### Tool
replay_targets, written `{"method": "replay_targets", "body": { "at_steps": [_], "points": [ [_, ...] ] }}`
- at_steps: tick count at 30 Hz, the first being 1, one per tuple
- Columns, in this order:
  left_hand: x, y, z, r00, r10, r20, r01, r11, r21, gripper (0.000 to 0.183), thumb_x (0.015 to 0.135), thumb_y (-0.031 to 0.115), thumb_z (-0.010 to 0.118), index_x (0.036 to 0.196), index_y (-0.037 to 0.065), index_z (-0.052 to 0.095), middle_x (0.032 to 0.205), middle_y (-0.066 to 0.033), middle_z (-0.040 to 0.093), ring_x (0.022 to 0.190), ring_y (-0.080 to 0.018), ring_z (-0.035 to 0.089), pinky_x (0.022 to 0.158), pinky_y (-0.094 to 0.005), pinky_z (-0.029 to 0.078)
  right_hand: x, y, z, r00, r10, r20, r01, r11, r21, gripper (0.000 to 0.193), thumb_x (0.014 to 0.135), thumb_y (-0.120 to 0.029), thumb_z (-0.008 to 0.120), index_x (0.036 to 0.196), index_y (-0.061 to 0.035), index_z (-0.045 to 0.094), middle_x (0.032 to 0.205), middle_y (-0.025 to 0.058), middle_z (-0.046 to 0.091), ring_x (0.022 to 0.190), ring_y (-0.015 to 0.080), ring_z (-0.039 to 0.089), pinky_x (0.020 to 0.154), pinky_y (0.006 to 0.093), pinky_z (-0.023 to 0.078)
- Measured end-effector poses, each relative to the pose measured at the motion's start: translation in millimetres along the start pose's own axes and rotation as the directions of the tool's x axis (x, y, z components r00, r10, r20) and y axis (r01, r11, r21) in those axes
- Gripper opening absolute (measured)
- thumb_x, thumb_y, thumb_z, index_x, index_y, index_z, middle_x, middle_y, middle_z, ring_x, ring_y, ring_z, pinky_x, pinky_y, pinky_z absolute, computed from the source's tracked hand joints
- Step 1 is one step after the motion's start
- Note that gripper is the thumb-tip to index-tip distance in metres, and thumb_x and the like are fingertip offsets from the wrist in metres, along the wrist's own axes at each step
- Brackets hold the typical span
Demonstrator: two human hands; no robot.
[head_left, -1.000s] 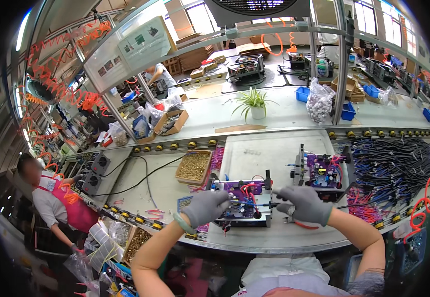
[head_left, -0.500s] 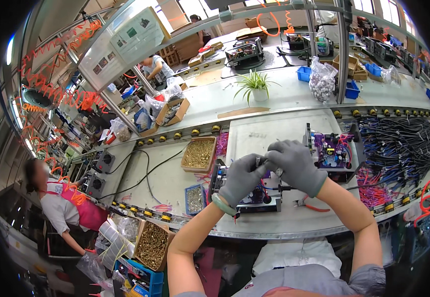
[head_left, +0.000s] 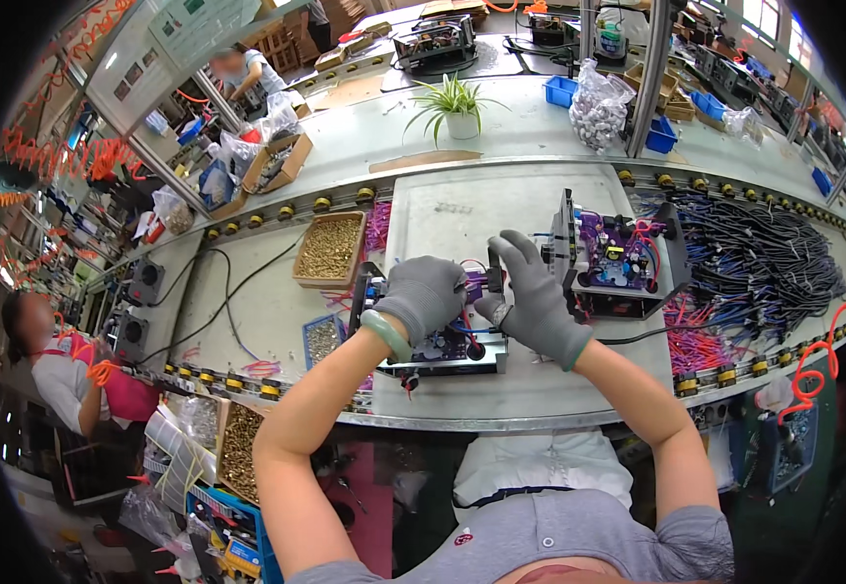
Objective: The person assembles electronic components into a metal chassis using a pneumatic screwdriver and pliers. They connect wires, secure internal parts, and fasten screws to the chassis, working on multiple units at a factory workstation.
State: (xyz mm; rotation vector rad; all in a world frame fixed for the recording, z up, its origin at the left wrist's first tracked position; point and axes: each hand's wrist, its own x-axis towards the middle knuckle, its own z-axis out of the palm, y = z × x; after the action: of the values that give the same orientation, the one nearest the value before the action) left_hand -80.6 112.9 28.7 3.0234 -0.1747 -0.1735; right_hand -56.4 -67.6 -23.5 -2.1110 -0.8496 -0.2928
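Observation:
My left hand (head_left: 426, 297), in a grey glove with a pale green bangle at the wrist, rests over the left side of an open device (head_left: 457, 362). Its fingers are curled closed, and what they hold is hidden. The device has a purple circuit board, a metal base and red and blue wires. At its right side my right hand (head_left: 540, 307), also gloved in grey, has thumb and fingers apart beside a black part (head_left: 494, 277); whether it touches that part is unclear. To the right stands a second open device (head_left: 617, 255) with a purple board and black panels.
Left of the devices are a box of brass-coloured fasteners (head_left: 330, 248) and a blue tray of small metal parts (head_left: 324, 341). Bundled black cables (head_left: 763, 258) lie at right. A potted plant (head_left: 462, 122) stands behind. A co-worker (head_left: 77, 375) is at far left.
My hands were together above the device, fingering something small; now they have come down to it and separated. My right fingers have spread. The whole view has shifted.

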Motion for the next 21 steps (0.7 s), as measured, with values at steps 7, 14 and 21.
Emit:
{"method": "replay_targets", "body": {
  "at_steps": [7, 14, 21],
  "points": [
    [9, 3, -2, 0.997, 0.001, 0.083, -0.005, 0.999, 0.042, 0.017, 0.082, 0.029, 0.063, 0.085, 0.015, 0.072, 0.080, -0.0118, 0.069, 0.080, -0.0333, 0.068, 0.074, -0.0442, 0.053, 1, 9, 0, 0.939, 0.265, 0.219, -0.254, 0.964, -0.075, 0.069, 0.087, -0.033, 0.062, 0.138, 0.0053, 0.037, 0.114, 0.0257, 0.061, 0.101, 0.0414, 0.062, 0.089, 0.0466, 0.049],
    [8, 1, 5, 0.999, -0.017, 0.044, 0.019, 0.999, -0.045, 0.016, 0.081, 0.028, 0.063, 0.083, 0.015, 0.072, 0.077, -0.0120, 0.069, 0.079, -0.0322, 0.068, 0.074, -0.0431, 0.053, -2, 16, 3, 0.955, 0.214, 0.204, -0.232, 0.970, 0.070, 0.057, 0.092, -0.039, 0.058, 0.128, 0.0041, 0.047, 0.098, 0.0219, 0.066, 0.091, 0.0396, 0.065, 0.078, 0.0474, 0.049],
    [5, -6, 10, 0.999, 0.051, -0.005, -0.051, 0.997, -0.059, 0.015, 0.081, 0.027, 0.065, 0.083, 0.014, 0.071, 0.077, -0.0121, 0.067, 0.077, -0.0321, 0.068, 0.071, -0.0444, 0.053, -1, 11, -5, 0.954, 0.203, 0.219, -0.231, 0.966, 0.112, 0.050, 0.097, -0.038, 0.051, 0.127, 0.0013, 0.049, 0.092, 0.0226, 0.066, 0.083, 0.0414, 0.065, 0.070, 0.0476, 0.049]
  ]
}}
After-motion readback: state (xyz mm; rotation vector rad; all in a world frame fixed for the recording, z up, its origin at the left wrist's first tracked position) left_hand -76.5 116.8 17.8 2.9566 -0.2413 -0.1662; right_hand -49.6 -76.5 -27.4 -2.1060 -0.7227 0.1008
